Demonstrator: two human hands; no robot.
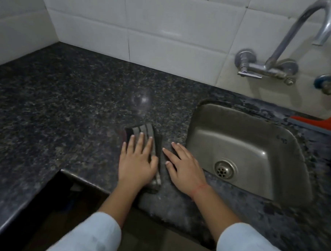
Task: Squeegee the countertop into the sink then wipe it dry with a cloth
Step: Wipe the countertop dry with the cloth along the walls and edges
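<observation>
two hands lie on the dark speckled countertop (64,97) at lower centre of the frame, both with pale sleeves (92,236) pushed back from the wrists.

1. left hand (137,162): palm down, fingers straight and slightly spread, pressing flat on the cloth (142,128). nothing is gripped.
2. right hand (183,166): palm down, fingers relaxed and extended, pointing toward the upper left. its fingertips sit just beside the right edge of the cloth; whether they touch the cloth or only the stone cannot be told. nothing is gripped. a thin red thread (200,187) circles the wrist.
3. cloth: dark with lighter stripes, folded into a narrow strip. it lies flat on the countertop near the front edge, just left of the sink (239,135), and shows above and to the right of the left hand.
4. sink: a steel basin set into the countertop at right of centre, with a round drain (224,169) in its floor.
5. squeegee (317,122): orange body with a grey blade (partly cut off by the frame edge), resting at the far right behind the sink, with its upper part against the tiled wall (168,26). it is well apart from both hands.
6. tap (298,32): a metal wall-mounted tap at upper right, above the sink.

a faint pale smear shows on the countertop above the cloth.
</observation>
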